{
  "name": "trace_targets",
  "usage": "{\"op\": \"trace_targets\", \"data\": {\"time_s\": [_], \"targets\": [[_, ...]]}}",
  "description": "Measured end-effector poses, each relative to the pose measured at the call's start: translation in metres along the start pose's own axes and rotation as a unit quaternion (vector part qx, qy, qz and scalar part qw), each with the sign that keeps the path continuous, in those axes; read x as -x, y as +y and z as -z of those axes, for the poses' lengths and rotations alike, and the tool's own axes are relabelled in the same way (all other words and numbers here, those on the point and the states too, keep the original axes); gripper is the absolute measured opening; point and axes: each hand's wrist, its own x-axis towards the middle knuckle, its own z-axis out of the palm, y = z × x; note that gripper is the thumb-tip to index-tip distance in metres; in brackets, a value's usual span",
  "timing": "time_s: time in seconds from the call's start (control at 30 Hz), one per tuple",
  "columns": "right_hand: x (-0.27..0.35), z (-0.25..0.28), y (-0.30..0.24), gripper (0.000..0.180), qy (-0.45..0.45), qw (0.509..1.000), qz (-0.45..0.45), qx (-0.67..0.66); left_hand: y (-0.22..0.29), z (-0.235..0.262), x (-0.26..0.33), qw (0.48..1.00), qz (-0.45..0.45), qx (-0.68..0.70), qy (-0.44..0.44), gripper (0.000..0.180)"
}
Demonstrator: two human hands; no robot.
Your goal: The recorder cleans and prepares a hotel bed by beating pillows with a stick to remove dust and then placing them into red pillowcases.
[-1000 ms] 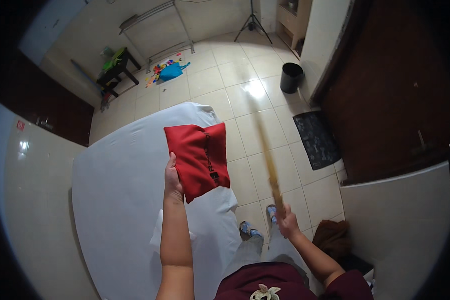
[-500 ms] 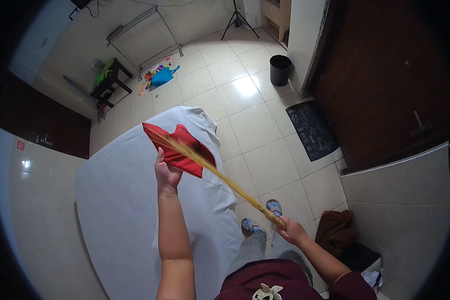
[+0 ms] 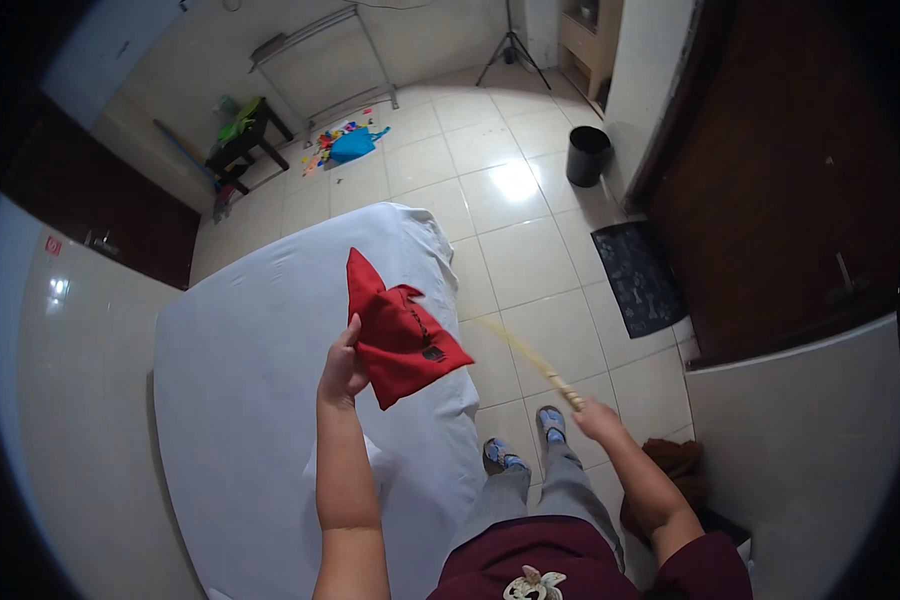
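My left hand (image 3: 343,368) grips the left edge of a red cloth bag (image 3: 402,350) with dark print. The bag hangs folded, a pointed corner sticking up, above the white-sheeted bed (image 3: 240,390). Off the bed's right side, my right hand (image 3: 597,419) is closed round the handle of a stick broom (image 3: 562,386), a bundle of thin yellowish sticks. Its bristle end points up and left and is smeared by motion. Broom and bag are apart. A crumpled white cloth (image 3: 370,458) lies on the bed beside my left forearm.
A black bin (image 3: 589,156) and a dark doormat (image 3: 638,280) lie to the right near a brown door (image 3: 790,200). At the back are a blue bag (image 3: 352,146) among colourful bits, a small dark table (image 3: 252,148) and a tripod (image 3: 511,50). Brown cloth (image 3: 670,460) sits by the right wall.
The broom has swung off the red bag to the right, and my right hand has risen slightly. My left hand has turned the bag, whose printed side now shows more.
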Motion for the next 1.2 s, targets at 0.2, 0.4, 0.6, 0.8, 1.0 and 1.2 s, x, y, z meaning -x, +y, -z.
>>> {"op": "trace_targets", "data": {"time_s": [0.2,0.4,0.6,0.8,1.0,1.2], "targets": [[-0.026,0.0,-0.035,0.04,0.136,0.975,-0.111,-0.139,0.008,0.034,0.09,0.993,-0.067,0.058,0.083,0.051],[-0.094,0.02,-0.212,0.054,0.064,0.982,0.163,-0.064,0.013,0.048,0.169,0.978,-0.124,0.04,0.163,0.052],[-0.043,0.034,-0.39,0.078,0.054,0.752,0.657,-0.014,0.019,0.029,0.223,0.945,-0.055,-0.202,0.249,0.045],[0.015,0.066,-0.443,0.034,-0.143,0.65,0.68,0.307,0.023,0.007,0.232,0.949,0.064,-0.211,0.224,0.04],[-0.013,0.146,-0.421,0.014,-0.161,0.705,0.667,0.18,0.005,0.037,0.201,0.799,-0.055,-0.482,0.355,0.023],[-0.016,0.252,-0.416,0.013,0.3,0.708,0.616,0.168,0.091,-0.049,0.115,0.46,-0.342,-0.668,0.474,0.011]]}}
